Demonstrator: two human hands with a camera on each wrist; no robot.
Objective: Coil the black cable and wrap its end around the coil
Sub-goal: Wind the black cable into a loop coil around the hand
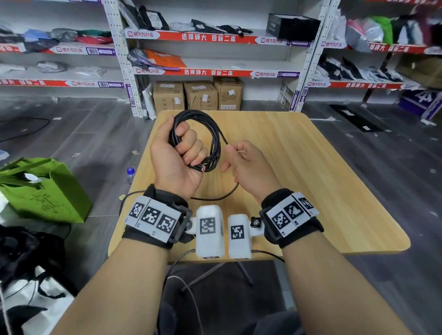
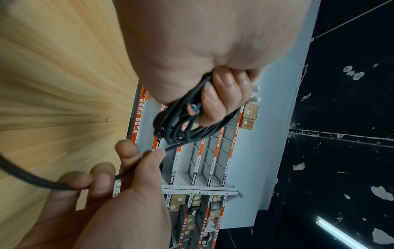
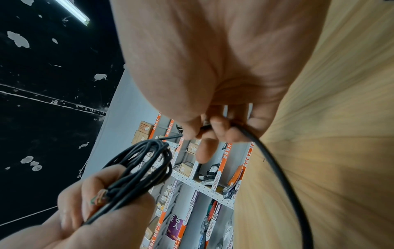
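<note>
Head view: the left hand [image 1: 175, 154] is raised above the light wooden square table [image 1: 317, 188], fingers curled tight round one side of the coiled black round cable [image 1: 215, 139]. The loops stand out past the knuckles towards the right hand [image 1: 250, 166]. Just below the gripping fingers the cut cable end [image 2: 193, 108] shows coloured wires. From the far side of the coil a single strand runs to the right hand, which pinches it between thumb [image 3: 190, 128] and fingertips, the other fingers loosely curled round it. Behind that pinch the loose cable tail [image 1: 216, 196] sags in a curve under both wrists and lies on the tabletop.
</note>
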